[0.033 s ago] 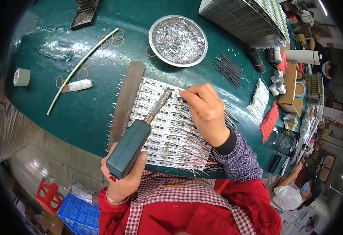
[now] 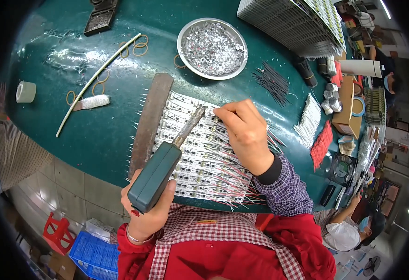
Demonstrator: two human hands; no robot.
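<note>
My left hand is wrapped round the dark green handle of a soldering iron. Its thick, crusted tip points up and away, touching or just above the upper part of a white circuit board panel. Close to that tip, my right hand is closed in a pinch over the panel's upper right. What lies between its fingertips is too small to make out, perhaps a wire end. Rows of small black parts cover the panel, and thin red, white and dark wires trail off its right side. A flat metal bar lies along its left edge.
A metal bowl of silvery scraps stands beyond the panel. Black wires, white wires and red wires lie in piles on the right. Stacked panels stand at the far right. Left are a pale tube and a tape roll.
The soldering iron in my left hand has shifted very slightly to the right. My right hand looks the same.
</note>
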